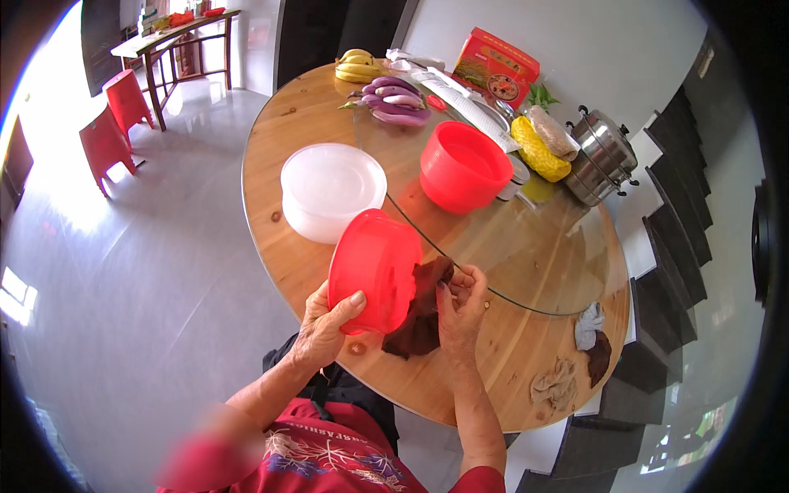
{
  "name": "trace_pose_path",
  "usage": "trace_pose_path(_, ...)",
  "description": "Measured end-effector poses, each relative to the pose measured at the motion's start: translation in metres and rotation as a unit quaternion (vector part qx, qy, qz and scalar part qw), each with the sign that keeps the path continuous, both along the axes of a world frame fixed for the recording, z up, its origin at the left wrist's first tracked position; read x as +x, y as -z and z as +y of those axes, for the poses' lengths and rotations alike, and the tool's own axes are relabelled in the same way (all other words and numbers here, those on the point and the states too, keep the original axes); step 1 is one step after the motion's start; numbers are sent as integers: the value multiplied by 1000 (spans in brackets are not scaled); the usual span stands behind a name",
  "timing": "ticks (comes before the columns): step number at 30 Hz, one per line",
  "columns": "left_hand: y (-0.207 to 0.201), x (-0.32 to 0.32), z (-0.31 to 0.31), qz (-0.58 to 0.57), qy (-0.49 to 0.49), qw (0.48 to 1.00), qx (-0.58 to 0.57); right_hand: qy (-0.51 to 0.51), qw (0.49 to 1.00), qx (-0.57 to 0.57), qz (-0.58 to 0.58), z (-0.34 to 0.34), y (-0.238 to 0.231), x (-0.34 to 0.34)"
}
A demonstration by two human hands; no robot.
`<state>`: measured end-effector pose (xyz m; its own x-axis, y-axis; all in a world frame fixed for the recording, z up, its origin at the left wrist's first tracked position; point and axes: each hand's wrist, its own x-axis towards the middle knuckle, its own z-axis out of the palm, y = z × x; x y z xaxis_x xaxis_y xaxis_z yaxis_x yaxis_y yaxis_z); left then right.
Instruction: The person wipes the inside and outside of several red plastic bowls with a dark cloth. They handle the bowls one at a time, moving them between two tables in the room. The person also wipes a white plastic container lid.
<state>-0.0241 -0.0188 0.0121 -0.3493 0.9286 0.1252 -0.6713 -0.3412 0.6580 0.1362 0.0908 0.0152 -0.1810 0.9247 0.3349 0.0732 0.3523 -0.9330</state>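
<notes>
My left hand grips a red plastic bowl by its near edge, thumb on top, with the bowl tipped on its side above the table's front. Just right of it, my right hand pinches a dark brown cloth, which hangs between the hand and the bowl. The cloth lies against or very near the bowl's right side; whether it presses on it I cannot tell. Beyond the bowl stands a white translucent round tub. Another red plastic bowl sits farther right.
The round wooden table carries a glass turntable. Bananas, purple eggplants, a red box, a yellow bag and a steel steamer pot line the back. Crumpled cloths lie at the right edge, beside stairs.
</notes>
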Motion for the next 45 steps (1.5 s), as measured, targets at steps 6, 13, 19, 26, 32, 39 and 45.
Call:
trace_pose_path(6,4,-2,0,-4,-18,1000,3,-60,969,82,-224,-13,4,25)
trace_pose_path(13,2,-2,-1,48,-36,998,3,-36,961,92,-258,-14,24,26)
trace_pose_path(19,-10,1,-1,48,-19,999,-5,-40,986,19,159,-8,-54,30)
trace_pose_path(26,16,17,9,49,97,994,12,-77,908,403,-84,-49,-43,-30)
trace_pose_path(32,-4,12,-4,122,155,980,5,-24,922,364,-134,-16,-59,-36)
trace_pose_path(39,5,12,-7,176,169,970,-6,-117,988,84,-63,18,-64,-30)
trace_pose_path(45,2,5,-7,46,162,985,-23,-153,892,391,-167,-28,-67,-39)
